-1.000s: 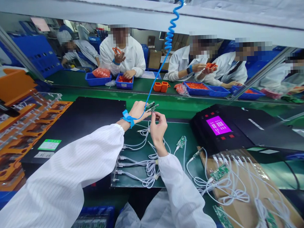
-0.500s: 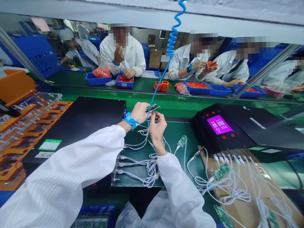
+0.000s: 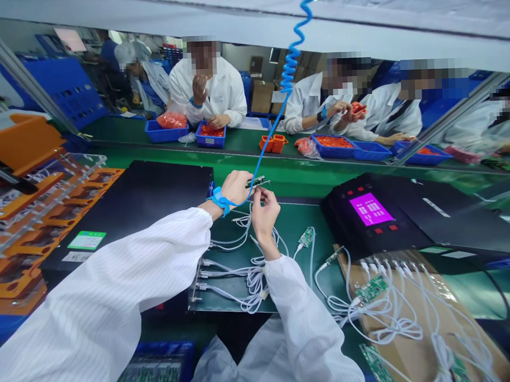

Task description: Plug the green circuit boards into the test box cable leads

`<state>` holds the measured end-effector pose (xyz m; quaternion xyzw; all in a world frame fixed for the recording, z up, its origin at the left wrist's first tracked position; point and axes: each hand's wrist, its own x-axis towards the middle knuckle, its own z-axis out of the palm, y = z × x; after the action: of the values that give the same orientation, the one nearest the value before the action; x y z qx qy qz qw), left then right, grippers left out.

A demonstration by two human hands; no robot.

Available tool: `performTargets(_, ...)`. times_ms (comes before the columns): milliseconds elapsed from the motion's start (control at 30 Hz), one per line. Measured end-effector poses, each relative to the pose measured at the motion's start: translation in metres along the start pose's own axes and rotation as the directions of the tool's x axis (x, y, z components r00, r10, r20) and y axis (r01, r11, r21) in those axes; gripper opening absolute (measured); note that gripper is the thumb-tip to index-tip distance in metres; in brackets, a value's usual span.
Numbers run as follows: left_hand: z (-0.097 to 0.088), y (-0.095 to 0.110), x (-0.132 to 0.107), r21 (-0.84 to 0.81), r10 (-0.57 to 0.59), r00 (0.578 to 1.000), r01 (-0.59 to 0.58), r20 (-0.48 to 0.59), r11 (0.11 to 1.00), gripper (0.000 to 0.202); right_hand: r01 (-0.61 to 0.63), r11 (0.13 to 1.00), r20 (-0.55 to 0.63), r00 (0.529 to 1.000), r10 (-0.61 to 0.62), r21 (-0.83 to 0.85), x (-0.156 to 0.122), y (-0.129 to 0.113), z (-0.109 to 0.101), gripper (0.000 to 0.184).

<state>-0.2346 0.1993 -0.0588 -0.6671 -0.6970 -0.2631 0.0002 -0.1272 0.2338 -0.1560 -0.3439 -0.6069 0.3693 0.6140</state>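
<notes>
My left hand (image 3: 236, 187), with a blue wrist strap (image 3: 220, 201), is closed on a small circuit board (image 3: 258, 182) above the green mat. My right hand (image 3: 265, 213) is closed in a pinch at the board's near edge. What sits between its fingertips is too small to make out. White cables (image 3: 255, 281) lie bundled below my hands and run to a row of sockets at the left. Another green circuit board (image 3: 307, 237), plugged to a white cable, rests on the mat to the right.
A black box (image 3: 155, 200) stands left, beside an orange fixture (image 3: 15, 266). At right is a black tester (image 3: 364, 215) with a lit purple screen; cabled boards (image 3: 371, 289) lie on cardboard before it. A coiled blue cord (image 3: 290, 61) hangs down. Co-workers sit opposite behind blue bins (image 3: 211, 139).
My hands stay nearly in place; the board has tilted slightly flatter. The whole view has shifted a little. Across the bench, a co-worker's raised hand has moved slightly.
</notes>
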Motion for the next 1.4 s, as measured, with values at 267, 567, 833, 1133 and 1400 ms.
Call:
performTargets(267,0.001,-0.006,0.001,-0.014,-0.023,0.999,0.023,0.045,1.0,0.013,0.008,0.997,0.032,0.999,-0.005,-0.076,0.0,0.005,0.001,0.032)
performTargets(567,-0.011,-0.019,0.003,-0.039,-0.263,0.964,0.264,0.026,0.964,0.005,0.167,0.904,0.292,0.955,-0.049,-0.394,0.024,0.027,0.011,0.027)
performTargets(833,0.001,-0.026,0.006,-0.502,-0.382,0.919,0.378,0.1,0.778,0.02,0.335,0.843,0.626,0.78,0.003,-0.421,0.002,0.044,0.062,0.017)
performTargets(1133,-0.001,-0.011,0.007,-0.792,-0.398,0.843,0.503,0.361,0.347,0.028,0.318,0.763,0.639,0.753,0.157,-0.562,0.034,0.063,-0.051,0.008)
performTargets(1400,-0.004,-0.005,0.006,-0.746,-0.435,0.792,0.582,0.428,0.324,0.023,0.296,0.793,0.696,0.686,0.212,-0.533,0.031,0.06,-0.061,0.007)
